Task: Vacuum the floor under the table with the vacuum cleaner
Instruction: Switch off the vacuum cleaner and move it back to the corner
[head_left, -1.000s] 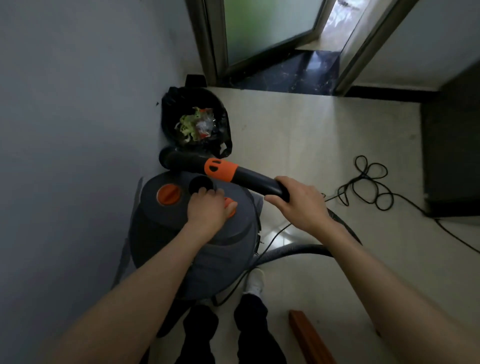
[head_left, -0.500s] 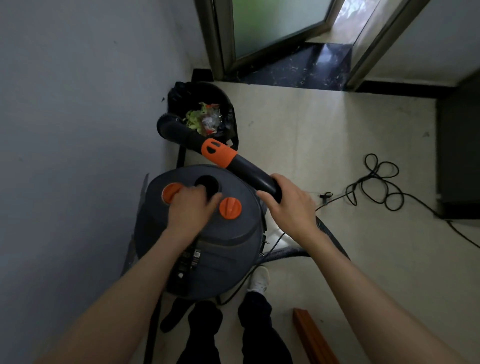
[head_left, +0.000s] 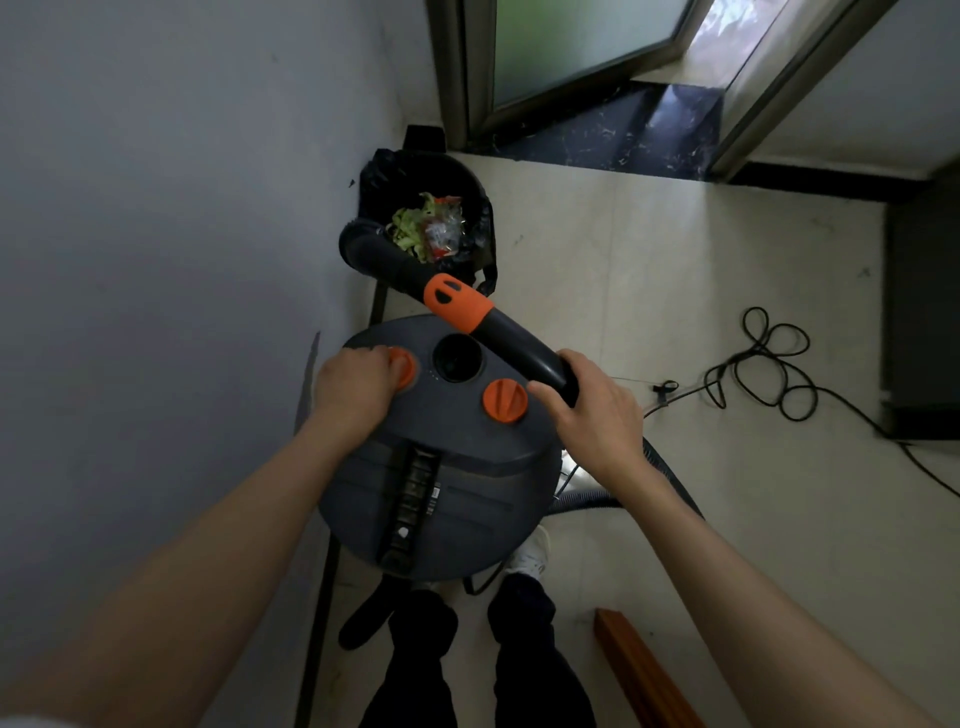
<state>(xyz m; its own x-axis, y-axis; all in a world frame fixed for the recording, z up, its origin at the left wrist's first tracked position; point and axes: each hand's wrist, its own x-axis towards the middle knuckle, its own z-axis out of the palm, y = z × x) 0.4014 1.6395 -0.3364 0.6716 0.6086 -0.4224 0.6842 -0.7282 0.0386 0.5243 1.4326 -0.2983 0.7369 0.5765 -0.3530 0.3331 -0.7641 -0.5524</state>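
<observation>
Left hand (head_left: 358, 387) has shifted from the centre port to grip the orange knob (head_left: 402, 368); right hand (head_left: 592, 410) still grips the wand (head_left: 467, 306): vacuuming not begun.

The left hand (head_left: 358, 392) has moved across the lid of the round dark grey vacuum cleaner canister (head_left: 441, 467). A second ago it covered the orange round knob (head_left: 505, 400) nearer the right edge of the lid; half a second ago it lay over the middle, by the round black opening (head_left: 459, 358); now it grips the other orange knob (head_left: 404, 368) at the lid's left edge, fingers (head_left: 363, 358) curled over it. The right-edge knob and the opening are thereby uncovered. The black hose handle with an orange collar (head_left: 460, 304), held in the right hand (head_left: 592, 410), has swung from nearly level to a steeper slant, its far end now over the rim of the black lined waste bin (head_left: 470, 182).
</observation>
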